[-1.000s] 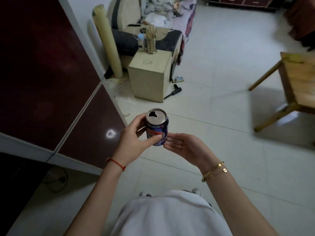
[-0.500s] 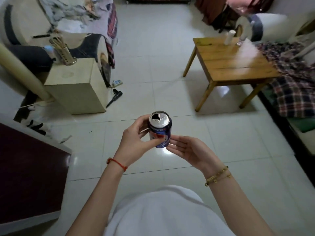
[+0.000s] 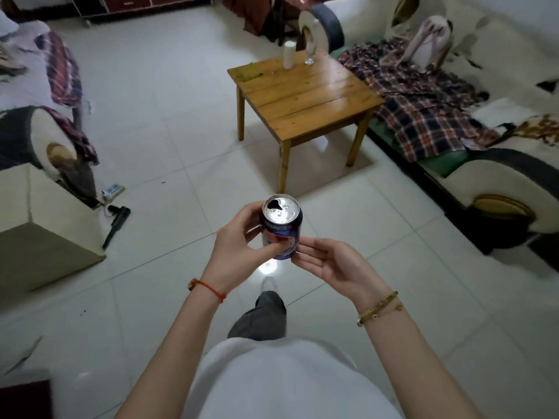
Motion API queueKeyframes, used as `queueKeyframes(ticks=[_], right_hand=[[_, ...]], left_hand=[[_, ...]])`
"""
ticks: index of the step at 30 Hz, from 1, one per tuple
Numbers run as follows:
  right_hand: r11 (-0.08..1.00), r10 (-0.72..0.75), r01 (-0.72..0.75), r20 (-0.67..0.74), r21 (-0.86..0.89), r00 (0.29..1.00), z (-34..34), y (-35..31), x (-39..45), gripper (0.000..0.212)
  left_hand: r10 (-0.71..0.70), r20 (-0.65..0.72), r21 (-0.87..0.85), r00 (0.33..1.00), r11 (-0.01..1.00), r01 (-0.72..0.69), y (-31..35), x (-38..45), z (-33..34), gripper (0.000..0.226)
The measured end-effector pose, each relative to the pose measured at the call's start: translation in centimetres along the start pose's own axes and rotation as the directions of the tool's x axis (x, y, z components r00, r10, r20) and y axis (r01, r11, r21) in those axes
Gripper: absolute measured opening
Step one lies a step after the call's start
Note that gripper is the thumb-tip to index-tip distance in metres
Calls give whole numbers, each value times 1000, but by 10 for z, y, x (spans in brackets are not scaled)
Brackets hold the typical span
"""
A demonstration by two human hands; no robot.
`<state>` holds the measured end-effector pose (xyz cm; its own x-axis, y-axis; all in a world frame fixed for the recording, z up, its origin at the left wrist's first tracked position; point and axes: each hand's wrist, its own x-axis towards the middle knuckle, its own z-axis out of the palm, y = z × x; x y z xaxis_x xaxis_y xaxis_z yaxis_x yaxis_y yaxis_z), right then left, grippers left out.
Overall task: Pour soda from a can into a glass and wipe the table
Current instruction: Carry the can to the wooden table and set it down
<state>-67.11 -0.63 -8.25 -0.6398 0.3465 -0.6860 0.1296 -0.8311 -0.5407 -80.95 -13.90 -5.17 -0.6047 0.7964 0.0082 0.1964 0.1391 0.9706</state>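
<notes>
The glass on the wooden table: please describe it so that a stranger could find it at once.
Find the wooden table beside the sofa with the plaid blanket. At its far edge stand two things close together. The glass is the clear, see-through one nearer the sofa; its neighbour is an opaque white cylinder.

We see a wooden counter [image 3: 305, 98] on the tiled floor [image 3: 181, 122], bearing a white cylindrical container [image 3: 289, 55] near a clear glass [image 3: 310, 52].
</notes>
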Motion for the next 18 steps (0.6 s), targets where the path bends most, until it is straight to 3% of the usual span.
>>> queueKeyframes(ticks=[7, 18], right_hand=[[995, -53, 58, -65, 86, 996, -35, -75, 50, 35], [972, -164, 185, -147, 143, 975, -72, -267, 135, 33]], left_hand=[[39, 122, 48, 992, 998, -46, 2, 108, 46, 64], [116, 222, 24, 968, 992, -125, 42, 323, 124, 66]])
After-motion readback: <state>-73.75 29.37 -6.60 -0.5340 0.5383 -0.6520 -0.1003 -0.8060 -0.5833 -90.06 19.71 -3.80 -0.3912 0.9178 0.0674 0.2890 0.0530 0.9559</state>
